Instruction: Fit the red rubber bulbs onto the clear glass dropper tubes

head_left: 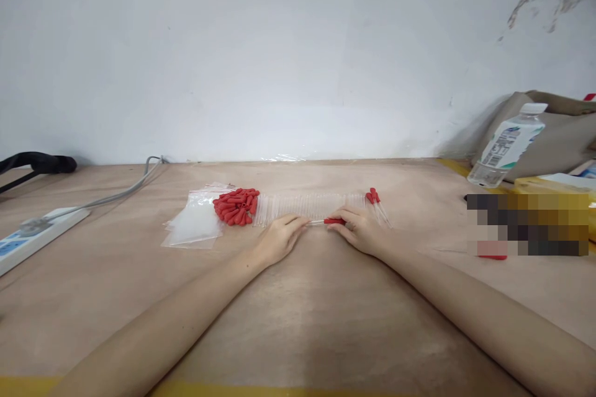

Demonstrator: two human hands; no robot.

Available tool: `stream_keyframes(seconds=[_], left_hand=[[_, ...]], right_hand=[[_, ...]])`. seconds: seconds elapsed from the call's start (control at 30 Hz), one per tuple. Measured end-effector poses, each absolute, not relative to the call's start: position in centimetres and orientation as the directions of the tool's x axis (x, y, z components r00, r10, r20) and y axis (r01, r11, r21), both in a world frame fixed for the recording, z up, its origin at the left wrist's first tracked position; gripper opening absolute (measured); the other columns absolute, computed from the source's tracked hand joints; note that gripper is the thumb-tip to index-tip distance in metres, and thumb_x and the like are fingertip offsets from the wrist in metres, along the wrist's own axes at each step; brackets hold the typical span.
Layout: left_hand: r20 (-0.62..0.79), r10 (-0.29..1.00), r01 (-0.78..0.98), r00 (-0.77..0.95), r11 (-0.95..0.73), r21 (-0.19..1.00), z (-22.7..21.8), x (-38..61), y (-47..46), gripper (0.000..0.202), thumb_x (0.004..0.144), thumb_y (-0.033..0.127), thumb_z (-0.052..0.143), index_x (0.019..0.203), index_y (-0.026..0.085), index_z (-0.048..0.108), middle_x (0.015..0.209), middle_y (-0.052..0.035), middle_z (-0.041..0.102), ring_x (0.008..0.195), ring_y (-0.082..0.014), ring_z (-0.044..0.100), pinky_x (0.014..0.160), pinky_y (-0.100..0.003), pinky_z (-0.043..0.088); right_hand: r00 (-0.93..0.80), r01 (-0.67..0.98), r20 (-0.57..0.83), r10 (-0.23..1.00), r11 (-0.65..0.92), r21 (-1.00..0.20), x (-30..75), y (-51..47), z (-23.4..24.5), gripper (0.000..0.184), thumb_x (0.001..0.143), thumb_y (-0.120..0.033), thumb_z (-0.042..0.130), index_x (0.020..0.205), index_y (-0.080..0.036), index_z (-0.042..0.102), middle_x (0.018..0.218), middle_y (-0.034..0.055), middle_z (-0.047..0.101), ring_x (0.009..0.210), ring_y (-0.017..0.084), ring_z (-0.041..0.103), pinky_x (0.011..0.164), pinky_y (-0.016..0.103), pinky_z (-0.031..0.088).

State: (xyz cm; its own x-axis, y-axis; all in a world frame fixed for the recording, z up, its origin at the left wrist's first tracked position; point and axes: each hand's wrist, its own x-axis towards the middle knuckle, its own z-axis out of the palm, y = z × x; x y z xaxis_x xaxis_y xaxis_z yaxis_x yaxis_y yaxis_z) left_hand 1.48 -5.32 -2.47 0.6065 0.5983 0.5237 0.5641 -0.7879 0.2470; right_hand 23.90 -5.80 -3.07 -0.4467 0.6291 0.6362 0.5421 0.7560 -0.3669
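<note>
- A pale plywood table [298, 322] runs back to a plain white wall [279, 43].
- Near the middle of the table, a thin clear pipette tube [316, 222] lies level between the two hands, just above the wood. A small red rubber cap [334, 221] sits at its right end.
- The left hand [279, 237] pinches the bare end of the tube with its fingertips. The right hand [361, 231] is closed around the cap. The hands are near each other but apart.
- The step in hand looks like seating the cap on the tube. It is probably done best with cap and tube kept in one straight line and both grips close to the joint. A light twist should serve better than a hard shove, since so thin a tube would likely snap if bent.
- Just behind the hands, a long row of clear tubes [307, 205] lies side by side.
- A heap of loose red caps [236, 206] touches the row's left end, and a few capped pipettes [378, 206] lie at its right end.
- Flat clear plastic bags [195, 226] lie left of the heap.
- A white power strip [32, 236] with a grey cable [116, 195] sits by the left edge. A clear water bottle [505, 146] leans on a beige bag [559, 136] at far right.
</note>
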Motion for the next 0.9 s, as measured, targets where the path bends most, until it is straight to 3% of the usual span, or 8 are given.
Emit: stream_keyframes(seconds=[0.23,0.4,0.7,0.9], left_hand=[[0.525,0.660,0.566,0.537,-0.744,0.356,-2.6,1.4,-5.5,0.023,0.086,0.027,0.046,0.095,0.016,0.064,0.088,-0.0058,0.068,0.079,-0.0159,0.062,0.073,-0.027,0.049],[0.566,0.614,0.532,0.550,-0.780,0.329,-2.8,1.4,-5.5,0.022,0.086,0.026,0.047,0.095,0.017,0.065,0.081,-0.0047,0.069,0.072,-0.0152,0.063,0.068,-0.027,0.050],[0.567,0.591,0.522,0.574,-0.798,0.302,-3.0,1.5,-5.4,0.022,0.086,0.025,0.047,0.096,0.018,0.065,0.087,-0.0052,0.069,0.077,-0.0159,0.063,0.071,-0.028,0.050],[0.561,0.594,0.515,0.576,-0.797,0.315,-3.0,1.4,-5.2,0.023,0.087,0.027,0.045,0.098,0.020,0.064,0.088,-0.0044,0.069,0.077,-0.0157,0.063,0.070,-0.028,0.050]], right_hand=[[-0.462,0.546,0.604,0.649,0.745,-0.384,23.3,-6.4,-2.7,0.015,0.084,-0.021,0.047,0.088,-0.020,0.061,0.084,0.0037,0.063,0.076,0.014,0.059,0.070,0.028,0.049],[-0.497,0.575,0.580,0.645,0.745,-0.337,23.1,-7.0,-2.1,0.014,0.084,-0.020,0.047,0.087,-0.018,0.061,0.083,0.0040,0.064,0.074,0.014,0.059,0.068,0.027,0.049],[-0.528,0.542,0.592,0.609,0.778,-0.317,22.8,-6.3,-2.9,0.014,0.085,-0.022,0.047,0.087,-0.018,0.060,0.081,0.0047,0.061,0.074,0.014,0.057,0.067,0.027,0.047],[-0.514,0.548,0.569,0.642,0.756,-0.357,22.6,-6.5,-2.6,0.014,0.084,-0.022,0.047,0.086,-0.017,0.061,0.080,0.0044,0.061,0.072,0.014,0.057,0.066,0.026,0.046]])
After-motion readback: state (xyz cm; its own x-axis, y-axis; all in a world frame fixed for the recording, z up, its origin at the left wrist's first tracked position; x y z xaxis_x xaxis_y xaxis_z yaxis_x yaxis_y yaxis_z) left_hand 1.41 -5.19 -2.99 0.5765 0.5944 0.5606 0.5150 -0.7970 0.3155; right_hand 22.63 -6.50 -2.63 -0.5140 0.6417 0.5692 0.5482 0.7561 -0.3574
